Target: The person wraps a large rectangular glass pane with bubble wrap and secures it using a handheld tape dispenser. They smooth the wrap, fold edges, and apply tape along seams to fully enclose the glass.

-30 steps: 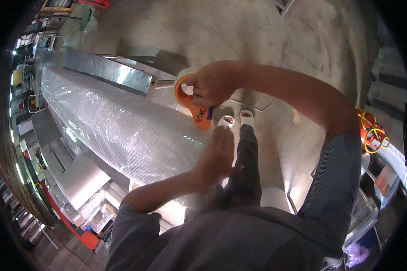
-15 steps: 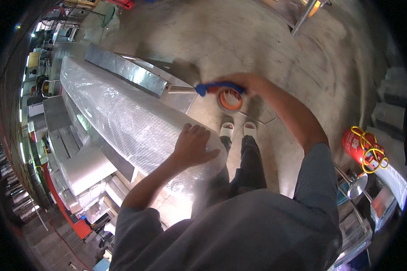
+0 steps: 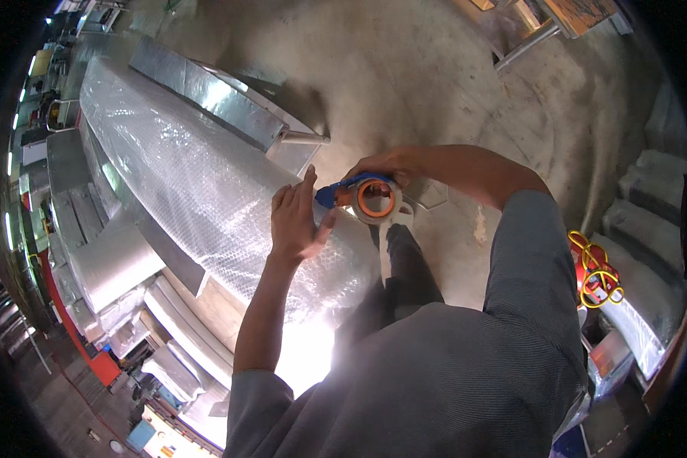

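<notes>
A long package in clear bubble wrap (image 3: 183,160) stretches from the far left toward my legs. My right hand (image 3: 388,163) is closed round a blue tape dispenser (image 3: 327,196) that carries a roll of clear tape on an orange core. The dispenser's blue front end points left, over the near end of the package. Beside that front end is my left hand (image 3: 291,221), its fingers stretched and thumb spread, holding nothing. It is over the wrap; whether it touches the wrap or the tape I cannot tell.
A shiny metal channel (image 3: 210,93) lies along the package's far side. To the left are a large pale roll (image 3: 118,256) and other wrapped pieces. A red cylinder with a yellow cord (image 3: 595,271) stands at right, near wrapped stacks (image 3: 653,195). A metal-legged table (image 3: 527,46) is at far right.
My left hand has lifted from the near end of the wrap, fingers now pointing up. My right hand has brought the tape dispenser down and closer to my left hand.
</notes>
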Demonstrator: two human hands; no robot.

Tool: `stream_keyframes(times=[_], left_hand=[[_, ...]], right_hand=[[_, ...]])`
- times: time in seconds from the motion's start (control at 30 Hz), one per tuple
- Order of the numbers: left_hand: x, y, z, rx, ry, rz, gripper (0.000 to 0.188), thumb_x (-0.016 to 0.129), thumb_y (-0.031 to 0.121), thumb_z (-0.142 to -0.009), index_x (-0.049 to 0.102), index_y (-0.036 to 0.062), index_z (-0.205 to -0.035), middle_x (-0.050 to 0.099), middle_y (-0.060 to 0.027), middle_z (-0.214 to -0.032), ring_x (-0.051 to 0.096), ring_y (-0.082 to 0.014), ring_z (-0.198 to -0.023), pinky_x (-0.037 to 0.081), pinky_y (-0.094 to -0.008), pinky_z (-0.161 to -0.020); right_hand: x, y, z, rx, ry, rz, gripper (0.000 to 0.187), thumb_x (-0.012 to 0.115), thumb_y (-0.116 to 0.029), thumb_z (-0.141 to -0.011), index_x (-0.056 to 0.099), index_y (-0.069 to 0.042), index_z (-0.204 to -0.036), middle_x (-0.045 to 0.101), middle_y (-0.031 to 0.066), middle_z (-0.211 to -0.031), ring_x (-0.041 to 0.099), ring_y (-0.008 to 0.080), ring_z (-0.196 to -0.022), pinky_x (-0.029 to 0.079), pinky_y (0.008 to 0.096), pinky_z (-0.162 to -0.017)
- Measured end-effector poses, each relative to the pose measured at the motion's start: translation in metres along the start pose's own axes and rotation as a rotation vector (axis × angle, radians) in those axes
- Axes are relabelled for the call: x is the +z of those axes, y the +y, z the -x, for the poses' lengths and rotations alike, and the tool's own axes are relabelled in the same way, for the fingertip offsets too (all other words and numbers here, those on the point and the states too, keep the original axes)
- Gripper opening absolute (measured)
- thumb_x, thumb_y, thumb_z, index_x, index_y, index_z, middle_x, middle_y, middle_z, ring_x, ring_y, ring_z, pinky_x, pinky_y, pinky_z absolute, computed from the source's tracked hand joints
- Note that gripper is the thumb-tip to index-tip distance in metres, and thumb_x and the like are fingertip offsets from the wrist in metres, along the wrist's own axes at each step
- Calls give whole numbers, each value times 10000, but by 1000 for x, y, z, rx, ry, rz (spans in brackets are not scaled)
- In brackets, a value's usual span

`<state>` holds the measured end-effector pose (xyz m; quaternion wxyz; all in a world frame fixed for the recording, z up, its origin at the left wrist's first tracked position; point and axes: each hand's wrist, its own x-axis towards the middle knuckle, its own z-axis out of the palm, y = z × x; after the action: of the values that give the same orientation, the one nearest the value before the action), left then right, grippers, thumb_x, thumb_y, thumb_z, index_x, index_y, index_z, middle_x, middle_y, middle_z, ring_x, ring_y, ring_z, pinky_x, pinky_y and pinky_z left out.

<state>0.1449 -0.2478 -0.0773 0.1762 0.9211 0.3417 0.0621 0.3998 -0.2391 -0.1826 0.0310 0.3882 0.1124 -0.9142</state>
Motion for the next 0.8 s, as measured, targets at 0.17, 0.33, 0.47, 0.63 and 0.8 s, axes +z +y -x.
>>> stream_keyframes(times=[0.17, 0.33, 0.47, 0.63, 0.8], left_hand=[[-4, 5, 0, -46, -40, -14, 675, 538, 449, -956, 470, 49, -1496, 634, -175, -1319, 596, -332, -1194, 345, -495, -1124], [-4, 4, -4, -23, -54, -61, 561, 562, 384, -930, 585, 73, -1397, 649, -160, -1301, 597, -345, -1182, 357, -501, -1110], [0, 4, -2, -40, -98, -97, 490, 597, 358, -903, 649, 86, -1307, 645, -143, -1325, 584, -334, -1223, 334, -489, -1144], [-3, 7, -6, -55, -153, -167, 503, 632, 390, -873, 674, 85, -1272, 658, -138, -1307, 584, -332, -1227, 335, -495, -1139], [1, 31, -16, -118, -375, -382, 579, 640, 469, -871, 673, 70, -1290, 632, -143, -1368, 568, -325, -1276, 290, -544, -1166]], right_hand=[[10, 25, 23, -42, 85, -75, 316, 658, -395, -975, 643, -97, -872, 665, 18, -705, 608, 67, -523, 569, 246, -492], [28, 76, 49, 95, 144, -168, 329, 709, -423, -944, 643, -101, -961, 652, -12, -758, 622, 60, -605, 600, 260, -580], [47, 132, 69, 92, 150, -261, 352, 707, -459, -943, 651, -111, -950, 611, -18, -701, 578, 91, -537, 532, 250, -504], [66, 163, 61, 1, 168, -97, 376, 709, -506, -931, 690, -132, -956, 642, -27, -723, 564, 68, -515, 476, 226, -441], [67, 134, 39, 214, -107, 1534, 516, 821, -552, -787, 786, -103, -1039, 748, 92, -1055, 712, 182, -878, 580, 348, -767]])
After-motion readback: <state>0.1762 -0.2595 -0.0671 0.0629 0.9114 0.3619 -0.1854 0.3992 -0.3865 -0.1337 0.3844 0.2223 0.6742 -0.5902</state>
